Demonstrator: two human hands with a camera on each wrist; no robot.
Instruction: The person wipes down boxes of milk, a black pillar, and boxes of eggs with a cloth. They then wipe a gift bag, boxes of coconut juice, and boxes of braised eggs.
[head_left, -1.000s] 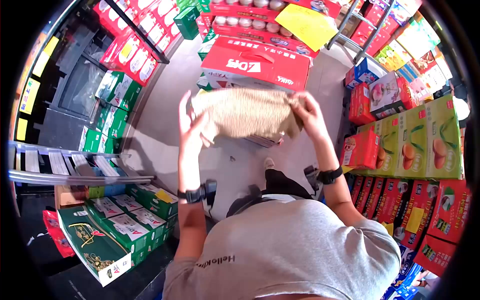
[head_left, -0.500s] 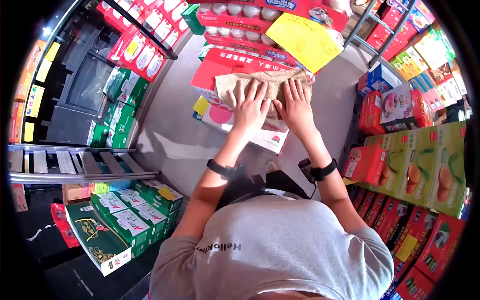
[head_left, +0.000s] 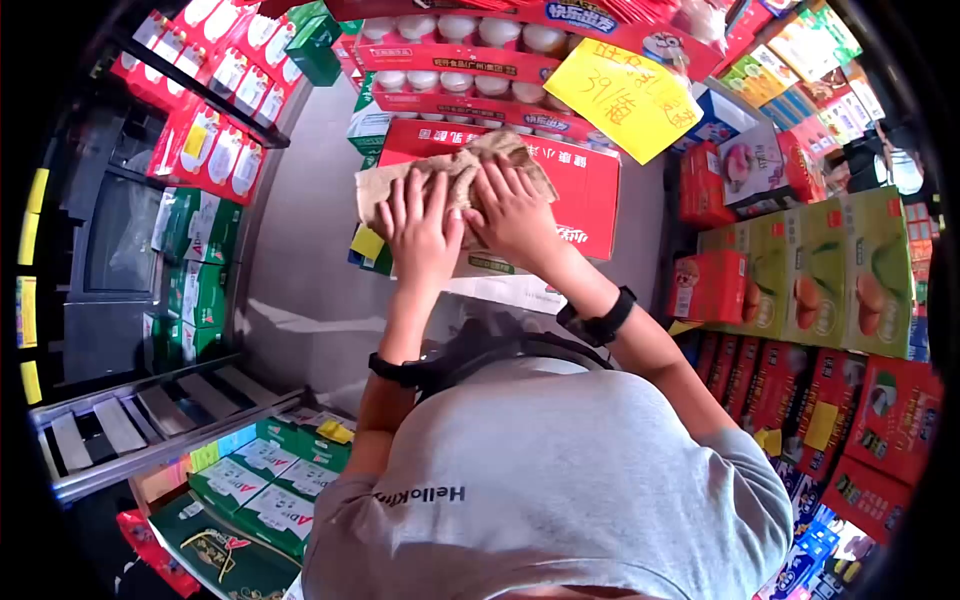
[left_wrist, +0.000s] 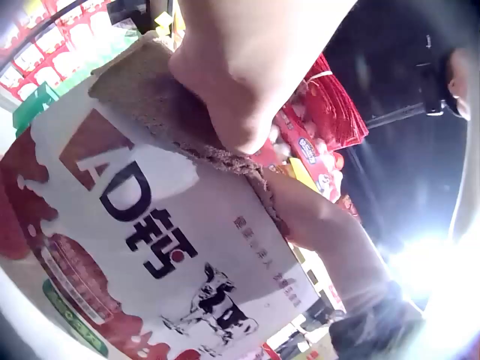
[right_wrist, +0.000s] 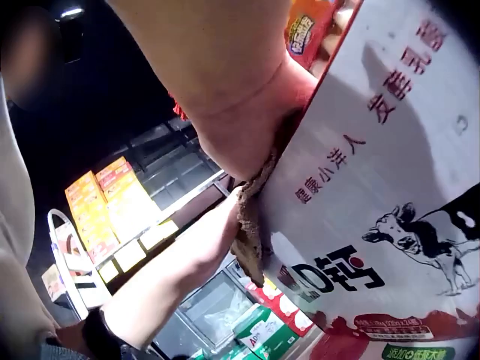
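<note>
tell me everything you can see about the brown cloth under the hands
The brown cloth is a coarse, woven-looking rag, tan and speckled, with a rough edge. It lies crumpled and bunched on the top face of the red and white box, which is printed with a cow. The left hand and right hand both press down on it side by side with fingers spread, covering its middle. Only its corners and upper folds show.
</note>
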